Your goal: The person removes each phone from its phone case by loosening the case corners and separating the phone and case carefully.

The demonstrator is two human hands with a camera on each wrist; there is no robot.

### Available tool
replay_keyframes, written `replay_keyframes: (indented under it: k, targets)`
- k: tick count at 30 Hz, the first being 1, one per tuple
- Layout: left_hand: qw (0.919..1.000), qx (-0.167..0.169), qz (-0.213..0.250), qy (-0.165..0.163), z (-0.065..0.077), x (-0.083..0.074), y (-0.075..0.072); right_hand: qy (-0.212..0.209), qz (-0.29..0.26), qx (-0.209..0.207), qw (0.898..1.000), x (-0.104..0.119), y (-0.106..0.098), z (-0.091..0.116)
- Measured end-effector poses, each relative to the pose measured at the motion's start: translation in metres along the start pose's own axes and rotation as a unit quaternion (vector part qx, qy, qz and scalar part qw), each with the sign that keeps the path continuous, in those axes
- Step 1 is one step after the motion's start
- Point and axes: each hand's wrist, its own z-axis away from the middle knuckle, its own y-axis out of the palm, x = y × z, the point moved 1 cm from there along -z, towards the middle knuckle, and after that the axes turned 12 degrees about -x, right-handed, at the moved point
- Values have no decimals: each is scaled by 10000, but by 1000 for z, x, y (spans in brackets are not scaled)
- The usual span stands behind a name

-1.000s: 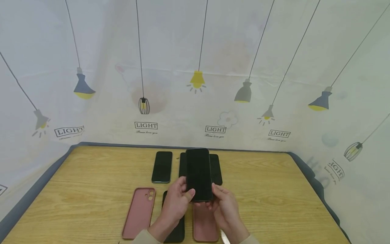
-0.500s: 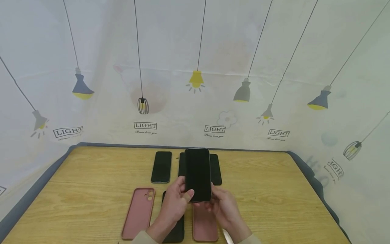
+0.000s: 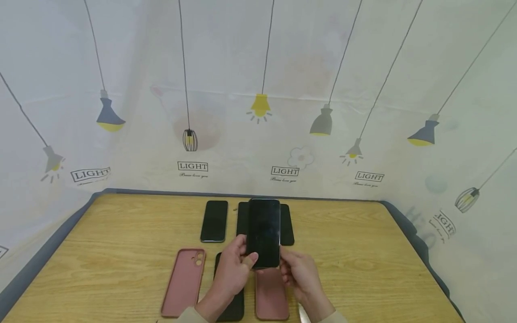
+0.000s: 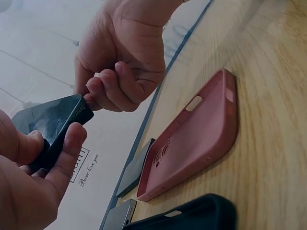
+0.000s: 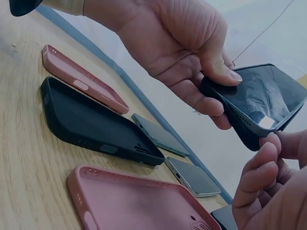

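Observation:
A black-screened phone (image 3: pixel 263 233) is held up over the table in the head view. My left hand (image 3: pixel 231 273) grips its lower left side, thumb on the screen and fingers behind. A dark phone case (image 5: pixel 244 134) covers its back; in the right wrist view the case stands away from the phone at a lower corner. My right hand (image 3: pixel 302 276) pinches that corner with thumb and forefinger, the other fingers curled. Below the hands lie a pink phone case (image 3: pixel 272 296) and a black phone case (image 3: pixel 234 303), the latter partly hidden by my left hand.
Another pink case (image 3: pixel 183 282) lies open side up at the left. A dark phone (image 3: pixel 215 221) lies behind it, and flat dark phone-shaped things (image 3: pixel 287 224) lie behind the held phone. A white object (image 3: pixel 304 315) shows beside my right wrist. A printed curtain (image 3: pixel 226 112) surrounds the wooden table (image 3: pixel 363 260).
The held phone has dipped slightly and its screen now catches a faint reflection. My right hand's fingers have drawn a little to the right, from under the phone to its lower right corner.

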Motion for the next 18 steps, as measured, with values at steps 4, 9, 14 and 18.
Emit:
replay_keyframes:
  k: [4,9,14,18]
  targets:
    - [9995,-116,-272,146,0,0,1,-164,212,-107,9996,1,0,2]
    - [9986,-211,-419,228,-1,0,1,-455,598,-289,9968,6,1,8]
    - [9985,-236,-464,187,-2,1,0,-1166,1002,-356,9875,9,5,15]
    - [9990,-154,-415,40,-1,1,-1,-1647,1173,-100,9793,10,5,16]
